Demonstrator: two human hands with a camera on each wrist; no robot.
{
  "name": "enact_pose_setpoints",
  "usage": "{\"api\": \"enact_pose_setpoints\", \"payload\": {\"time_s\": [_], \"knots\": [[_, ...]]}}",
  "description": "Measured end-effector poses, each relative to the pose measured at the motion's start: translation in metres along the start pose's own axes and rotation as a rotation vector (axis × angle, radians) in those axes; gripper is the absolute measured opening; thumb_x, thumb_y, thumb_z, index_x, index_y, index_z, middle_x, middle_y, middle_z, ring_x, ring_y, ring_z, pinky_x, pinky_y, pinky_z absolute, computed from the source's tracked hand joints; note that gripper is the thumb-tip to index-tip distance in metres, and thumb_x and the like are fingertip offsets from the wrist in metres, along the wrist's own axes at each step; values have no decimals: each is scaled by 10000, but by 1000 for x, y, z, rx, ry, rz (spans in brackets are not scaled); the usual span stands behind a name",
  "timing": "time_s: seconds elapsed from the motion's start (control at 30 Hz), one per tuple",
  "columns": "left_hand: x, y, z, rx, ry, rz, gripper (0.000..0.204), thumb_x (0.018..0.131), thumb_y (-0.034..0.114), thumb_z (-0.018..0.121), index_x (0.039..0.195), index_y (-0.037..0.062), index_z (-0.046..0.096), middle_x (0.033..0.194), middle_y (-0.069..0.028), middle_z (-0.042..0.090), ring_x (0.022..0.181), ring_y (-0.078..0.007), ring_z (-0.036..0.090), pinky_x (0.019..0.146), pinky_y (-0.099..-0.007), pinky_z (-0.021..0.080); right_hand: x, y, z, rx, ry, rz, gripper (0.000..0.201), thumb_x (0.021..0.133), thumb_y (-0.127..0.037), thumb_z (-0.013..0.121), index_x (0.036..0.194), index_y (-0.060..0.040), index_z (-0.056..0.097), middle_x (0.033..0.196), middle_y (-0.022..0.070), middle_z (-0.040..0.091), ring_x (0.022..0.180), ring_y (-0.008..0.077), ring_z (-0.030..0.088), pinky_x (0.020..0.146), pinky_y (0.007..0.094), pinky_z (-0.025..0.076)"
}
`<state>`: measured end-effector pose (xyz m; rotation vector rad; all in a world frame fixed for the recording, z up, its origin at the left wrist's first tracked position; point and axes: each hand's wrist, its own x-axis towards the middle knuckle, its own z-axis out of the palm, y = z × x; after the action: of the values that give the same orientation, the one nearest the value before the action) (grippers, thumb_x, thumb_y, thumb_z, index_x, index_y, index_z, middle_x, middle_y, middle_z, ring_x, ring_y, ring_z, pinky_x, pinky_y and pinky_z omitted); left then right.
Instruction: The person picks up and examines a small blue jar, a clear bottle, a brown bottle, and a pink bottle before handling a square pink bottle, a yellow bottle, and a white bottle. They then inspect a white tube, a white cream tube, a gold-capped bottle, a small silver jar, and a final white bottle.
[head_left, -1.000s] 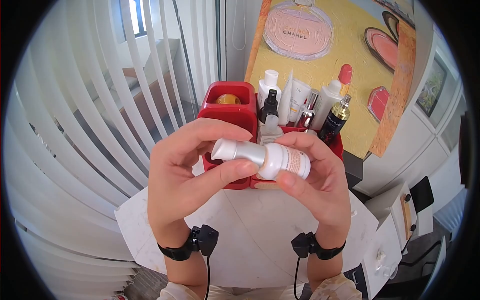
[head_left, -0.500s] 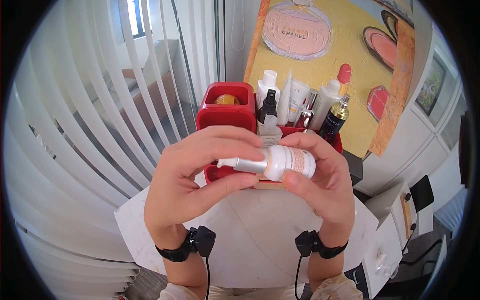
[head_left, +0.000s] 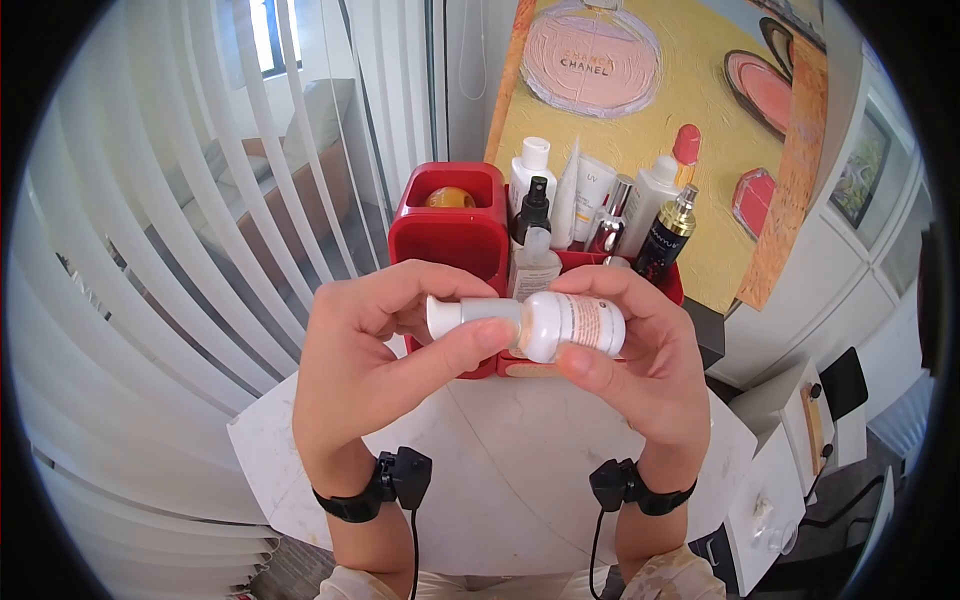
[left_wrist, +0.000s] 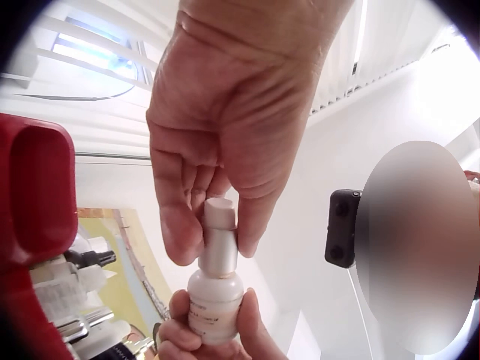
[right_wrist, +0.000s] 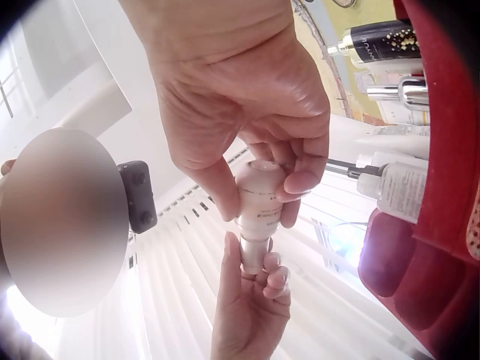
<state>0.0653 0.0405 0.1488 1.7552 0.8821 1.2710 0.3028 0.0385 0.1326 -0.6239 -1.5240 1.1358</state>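
Observation:
A small white bottle with a silver collar and white pump top is held sideways above the table in the head view, its top toward the left. The left hand pinches the collar between thumb and fingers. Around the bottle's body curl the fingers and thumb of the right hand. In the left wrist view the left hand grips the silver collar from both sides. The right wrist view shows the right hand on the bottle body, near its base.
Behind the hands stands a red organizer with several bottles and tubes, among them a black and gold bottle. A painted board leans behind it. White table top lies below; vertical blinds hang at left.
The left fingers, extended over the collar half a second ago, now lie farther back, uncovering more of the pump top. The bottle has shifted slightly left, still held by both hands.

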Motion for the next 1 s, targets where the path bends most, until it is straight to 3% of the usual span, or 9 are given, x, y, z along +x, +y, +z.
{"api": "enact_pose_setpoints", "payload": {"time_s": [0.17, 0.23, 0.37, 0.67, 1.0], "knots": [[2, -4, 6, -156, 20, 150, 353, 766, 64, 895, 1063, -1, 716, 1073, -77, 738, 947, -132, 696, 846, -279, 566, 0, -1, -1, -19, 2, -4, 420, 894, -104, 809, 1259, -17, 622, 1158, 41, 667, 1053, 106, 644, 908, 275, 545], [6, -4, 12, -91, 22, 252, 361, 750, 45, 896, 1061, 6, 717, 1083, -62, 735, 993, -147, 689, 872, -293, 562, 0, 0, -1, -17, 7, 1, 423, 893, -111, 811, 1259, -18, 622, 1157, 41, 667, 1050, 106, 644, 906, 272, 544], [14, -23, -4, 156, -124, 505, 505, 670, -43, 910, 1126, 5, 699, 1210, -145, 683, 1065, -206, 680, 935, -316, 545, 0, 0, -2, -18, -3, 3, 429, 892, -123, 816, 1261, -22, 621, 1158, 43, 668, 1046, 107, 645, 907, 270, 542], [-1, -4, -2, 20, 6, 146, 403, 716, -58, 882, 1079, -9, 714, 1040, -114, 739, 962, -179, 709, 848, -300, 573, -1, -1, -6, -54, -14, -24, 439, 891, -123, 817, 1271, -20, 622, 1177, 53, 668, 1065, 113, 643, 918, 268, 535], [4, -13, -3, 4, -7, 324, 453, 683, -72, 893, 1096, -13, 714, 1112, -148, 715, 1050, -214, 694, 899, -327, 570, -1, -1, -10, -52, 4, -48, 426, 891, -100, 810, 1268, -13, 630, 1189, 58, 670, 1061, 124, 650, 913, 273, 535]]}}
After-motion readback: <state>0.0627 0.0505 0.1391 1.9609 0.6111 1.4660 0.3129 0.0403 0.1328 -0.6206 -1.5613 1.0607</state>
